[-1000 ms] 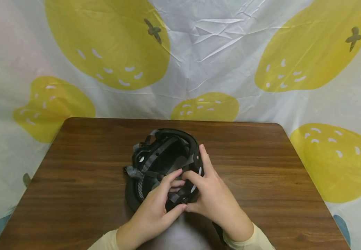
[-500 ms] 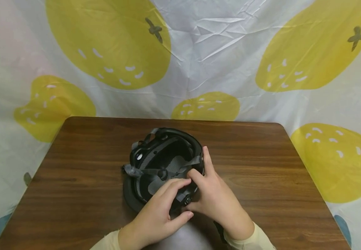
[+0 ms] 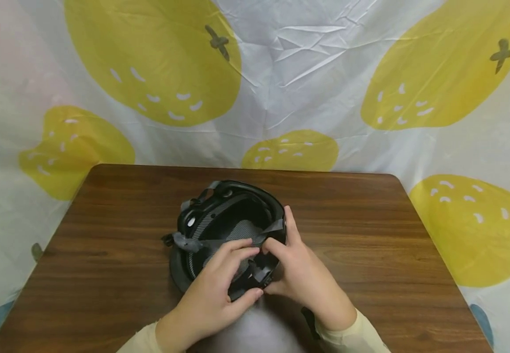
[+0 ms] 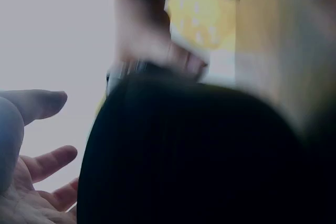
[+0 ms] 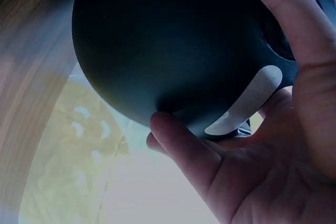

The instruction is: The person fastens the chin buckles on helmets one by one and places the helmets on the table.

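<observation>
A black helmet (image 3: pixel 241 215) lies upside down on the table, its hollow side with padding and grey straps showing in the head view. My right hand (image 3: pixel 309 279) grips its right rim, with the index finger along the outer shell and another finger bent over the edge. Over the near part of the opening is my left hand (image 3: pixel 212 294), fingers loosely bent and thumb by the near rim. In the left wrist view, its thumb and fingers stand apart beside the dark shell (image 4: pixel 184 150). A pale stripe (image 5: pixel 247 100) marks the shell near my right hand.
The brown wood-grain table (image 3: pixel 360 220) extends on both sides of the helmet. Behind it hangs a white cloth (image 3: pixel 299 63) printed with large yellow fruit. A rounded grey-white surface (image 3: pixel 259 328) shows below the hands.
The helmet has shifted and turned slightly to the left. My left hand drew back and moved left, spreading its fingers. My right hand keeps hold of the right rim with little movement.
</observation>
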The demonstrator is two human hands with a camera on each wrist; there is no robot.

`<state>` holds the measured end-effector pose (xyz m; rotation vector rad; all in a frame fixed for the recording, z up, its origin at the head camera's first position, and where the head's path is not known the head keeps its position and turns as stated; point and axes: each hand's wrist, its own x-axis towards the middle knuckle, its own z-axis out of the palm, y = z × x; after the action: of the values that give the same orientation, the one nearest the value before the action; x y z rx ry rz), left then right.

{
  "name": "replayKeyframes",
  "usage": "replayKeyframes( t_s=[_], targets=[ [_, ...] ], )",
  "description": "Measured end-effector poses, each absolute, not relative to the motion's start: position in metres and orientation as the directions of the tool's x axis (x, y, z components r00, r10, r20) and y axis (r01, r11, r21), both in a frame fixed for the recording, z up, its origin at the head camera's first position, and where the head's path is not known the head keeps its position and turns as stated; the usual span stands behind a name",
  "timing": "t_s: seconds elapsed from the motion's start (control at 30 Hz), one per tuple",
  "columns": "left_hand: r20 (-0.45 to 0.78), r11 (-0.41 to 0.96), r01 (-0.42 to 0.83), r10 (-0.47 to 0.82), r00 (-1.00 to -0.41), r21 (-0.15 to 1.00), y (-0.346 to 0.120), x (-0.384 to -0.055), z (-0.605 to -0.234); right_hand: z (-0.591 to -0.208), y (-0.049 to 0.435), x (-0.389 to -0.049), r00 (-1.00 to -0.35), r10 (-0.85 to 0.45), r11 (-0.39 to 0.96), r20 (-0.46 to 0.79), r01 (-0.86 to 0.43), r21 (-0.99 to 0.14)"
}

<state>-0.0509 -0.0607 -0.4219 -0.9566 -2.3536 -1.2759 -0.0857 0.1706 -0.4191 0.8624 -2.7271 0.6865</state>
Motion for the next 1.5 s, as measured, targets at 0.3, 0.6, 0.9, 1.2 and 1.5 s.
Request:
replayKeyframes(
  t_s=[0.3,0.6,0.9,1.2,1.5],
  targets=[
    [0.659,0.472,0.663,0.205,-0.724,0.581,-0.11,-0.096,-0.419,-0.423,0.185,-0.099,-0.834,-0.475,0.756,0.281,-0.55,-0.355],
    [0.531,0.219,0.537,0.089,-0.843,0.815,-0.142,-0.125,-0.443,-0.43,0.2,-0.114,-0.794,-0.529,0.705,0.301,-0.608,-0.364],
    [0.436,-0.055,0.433,0.105,-0.894,0.9,-0.134,-0.139,-0.475,-0.433,0.208,-0.12,-0.771,-0.565,0.663,0.294,-0.637,-0.394],
    [0.427,-0.267,0.366,0.224,-0.876,0.892,-0.128,-0.141,-0.492,-0.43,0.218,-0.12,-0.777,-0.553,0.65,0.3,-0.628,-0.428],
    [0.436,-0.251,0.375,0.266,-0.859,0.892,-0.123,-0.138,-0.497,-0.406,0.24,-0.12,-0.689,-0.557,0.598,0.464,-0.72,-0.351]
  ],
)
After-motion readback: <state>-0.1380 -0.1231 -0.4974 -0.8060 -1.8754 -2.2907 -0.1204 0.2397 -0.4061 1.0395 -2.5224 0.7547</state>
